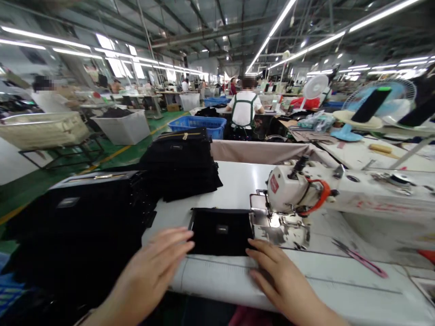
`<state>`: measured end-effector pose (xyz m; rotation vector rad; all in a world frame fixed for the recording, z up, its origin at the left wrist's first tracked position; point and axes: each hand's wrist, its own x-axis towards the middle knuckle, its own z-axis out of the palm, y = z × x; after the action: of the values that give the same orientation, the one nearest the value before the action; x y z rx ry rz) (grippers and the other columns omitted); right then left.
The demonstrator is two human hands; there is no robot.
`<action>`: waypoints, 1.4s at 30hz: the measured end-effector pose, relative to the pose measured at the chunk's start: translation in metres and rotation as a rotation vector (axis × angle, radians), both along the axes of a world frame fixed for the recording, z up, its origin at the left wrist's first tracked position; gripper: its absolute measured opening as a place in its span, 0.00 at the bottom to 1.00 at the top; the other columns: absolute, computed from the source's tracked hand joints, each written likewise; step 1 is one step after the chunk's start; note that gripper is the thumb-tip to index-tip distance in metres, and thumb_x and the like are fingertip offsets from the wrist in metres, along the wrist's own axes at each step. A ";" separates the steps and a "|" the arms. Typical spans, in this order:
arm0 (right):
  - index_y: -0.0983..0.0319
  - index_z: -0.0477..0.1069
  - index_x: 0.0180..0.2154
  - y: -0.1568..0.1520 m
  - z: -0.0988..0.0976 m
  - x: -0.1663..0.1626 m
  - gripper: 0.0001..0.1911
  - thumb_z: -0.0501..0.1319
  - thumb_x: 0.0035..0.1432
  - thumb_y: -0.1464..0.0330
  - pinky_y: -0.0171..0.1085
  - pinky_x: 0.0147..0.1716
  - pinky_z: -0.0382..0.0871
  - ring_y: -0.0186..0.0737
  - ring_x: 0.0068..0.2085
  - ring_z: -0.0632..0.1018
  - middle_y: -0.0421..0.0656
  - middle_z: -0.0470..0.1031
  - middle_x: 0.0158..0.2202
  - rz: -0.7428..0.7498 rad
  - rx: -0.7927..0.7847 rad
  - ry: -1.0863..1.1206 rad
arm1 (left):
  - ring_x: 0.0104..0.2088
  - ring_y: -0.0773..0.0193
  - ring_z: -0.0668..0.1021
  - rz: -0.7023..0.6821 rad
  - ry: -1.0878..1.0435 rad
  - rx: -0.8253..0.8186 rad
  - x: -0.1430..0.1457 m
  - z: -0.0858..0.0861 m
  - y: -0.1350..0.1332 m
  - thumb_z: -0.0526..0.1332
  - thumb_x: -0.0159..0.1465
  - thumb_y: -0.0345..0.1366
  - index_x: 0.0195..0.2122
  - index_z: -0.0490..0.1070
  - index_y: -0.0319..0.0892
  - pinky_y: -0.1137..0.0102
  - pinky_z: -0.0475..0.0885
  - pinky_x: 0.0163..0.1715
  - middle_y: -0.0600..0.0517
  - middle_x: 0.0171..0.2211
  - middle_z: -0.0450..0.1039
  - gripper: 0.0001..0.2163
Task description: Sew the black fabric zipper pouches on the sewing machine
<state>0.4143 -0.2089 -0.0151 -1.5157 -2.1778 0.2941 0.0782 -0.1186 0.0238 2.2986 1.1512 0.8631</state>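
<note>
A black fabric panel [210,240] with a small label lies flat on the white sewing table [234,274]. At its left edge, my left hand [159,258] rests with fingers stretched out, the tips touching the cloth. My right hand [273,267] lies by the lower right corner, fingers apart, the index fingertip at the panel's edge. Just right of the panel stands the sewing machine [283,192], its metal plate close to the cloth. Neither hand grips anything.
Stacks of black pieces stand at the left [78,231] and behind the panel [183,167]. Pink-handled snips [363,260] lie on the right. Beyond the table are a blue basket [200,121], a seated person [244,106], a thread cone [372,104] and a fan [315,86].
</note>
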 end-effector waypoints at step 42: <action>0.56 0.73 0.29 -0.034 0.053 0.024 0.05 0.65 0.57 0.66 0.36 0.31 0.64 0.37 0.31 0.75 0.35 0.76 0.28 -0.240 -0.140 0.522 | 0.36 0.61 0.79 -0.028 -0.284 -0.788 0.165 0.019 -0.046 0.69 0.58 0.40 0.39 0.78 0.40 0.71 0.74 0.38 0.49 0.35 0.80 0.11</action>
<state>0.4383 -0.2424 0.0376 -1.5426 -1.5814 0.6861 0.2430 -0.1643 0.0431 1.4948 1.0721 0.5546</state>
